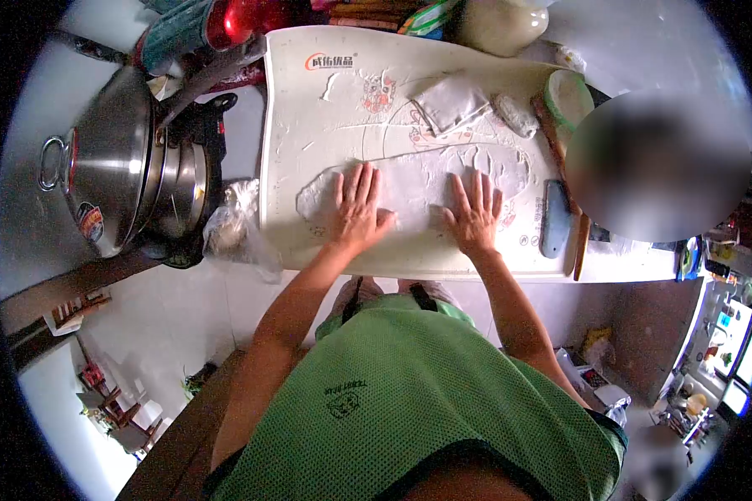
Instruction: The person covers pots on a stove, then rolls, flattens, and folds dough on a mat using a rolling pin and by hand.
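A long, flat, pale sheet of dough [409,179] lies across a white printed mat [301,108]. On its left part my left hand [359,209] rests palm down, fingers spread. My right hand [474,217] lies flat near its right part, fingers also apart. Above the sheet are a folded whitish piece [451,104] and a small pale lump [515,115]. Flour streaks mark the mat. To the right of the dough lies a grey-blue flat tool [555,219], beside a brown wooden stick [582,246].
A lidded steel pot [113,163] stands at the left, with a plastic bag [234,221] beside it. A green-rimmed bowl [566,100] is at the back right. A pale jar [501,25] and a red container [246,23] stand behind the mat.
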The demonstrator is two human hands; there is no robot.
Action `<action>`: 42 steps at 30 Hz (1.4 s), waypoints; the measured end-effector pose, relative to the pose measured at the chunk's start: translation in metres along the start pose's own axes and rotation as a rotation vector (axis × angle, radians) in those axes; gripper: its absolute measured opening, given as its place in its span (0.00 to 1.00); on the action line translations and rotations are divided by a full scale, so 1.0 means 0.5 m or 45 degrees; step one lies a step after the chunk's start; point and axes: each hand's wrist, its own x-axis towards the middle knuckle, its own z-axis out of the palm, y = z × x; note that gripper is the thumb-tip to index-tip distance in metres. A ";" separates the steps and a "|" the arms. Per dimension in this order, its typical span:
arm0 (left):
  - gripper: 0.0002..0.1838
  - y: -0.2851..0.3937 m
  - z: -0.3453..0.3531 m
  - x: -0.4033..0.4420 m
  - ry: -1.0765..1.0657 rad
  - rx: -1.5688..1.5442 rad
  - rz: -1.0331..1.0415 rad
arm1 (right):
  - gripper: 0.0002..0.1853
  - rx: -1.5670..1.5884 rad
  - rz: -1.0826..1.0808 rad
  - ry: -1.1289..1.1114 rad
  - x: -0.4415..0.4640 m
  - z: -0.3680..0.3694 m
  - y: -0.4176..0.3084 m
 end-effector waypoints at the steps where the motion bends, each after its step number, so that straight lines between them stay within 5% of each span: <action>1: 0.47 0.012 -0.004 0.005 -0.004 -0.012 -0.011 | 0.38 -0.017 0.029 -0.012 -0.008 -0.005 0.011; 7: 0.47 -0.004 -0.012 0.046 -0.012 -0.016 -0.025 | 0.38 -0.006 0.120 0.063 0.060 -0.020 0.014; 13: 0.44 0.004 -0.001 0.006 -0.012 0.022 -0.010 | 0.39 0.114 -0.284 0.080 0.111 0.000 -0.063; 18: 0.45 0.001 -0.015 0.014 -0.046 0.007 -0.016 | 0.38 0.007 -0.075 0.065 0.072 -0.013 0.048; 22: 0.45 -0.041 -0.013 0.045 0.148 0.101 -0.237 | 0.38 -0.081 0.049 0.155 0.117 0.003 0.067; 24: 0.46 -0.065 -0.001 0.031 0.199 0.126 -0.295 | 0.39 0.047 -0.101 0.247 0.124 0.033 0.061; 28: 0.42 -0.069 -0.022 0.002 0.149 0.055 -0.357 | 0.37 0.072 -0.204 0.025 0.109 0.005 0.049; 32: 0.37 -0.145 -0.002 0.035 0.274 0.046 -0.429 | 0.12 0.264 -0.269 0.224 0.156 -0.039 0.038; 35: 0.36 -0.242 -0.008 0.082 0.843 0.914 0.064 | 0.06 0.373 -0.260 0.194 0.195 -0.061 -0.014; 37: 0.35 -0.207 -0.103 0.117 0.405 -0.417 -0.572 | 0.22 0.178 -0.198 0.022 0.196 -0.089 -0.070; 40: 0.30 -0.221 -0.109 0.129 0.677 -0.538 -0.551 | 0.30 0.331 -0.169 0.046 0.218 -0.095 -0.130; 42: 0.20 -0.269 -0.084 0.131 0.377 -0.883 -0.550 | 0.31 0.412 -0.197 -0.109 0.271 -0.029 -0.120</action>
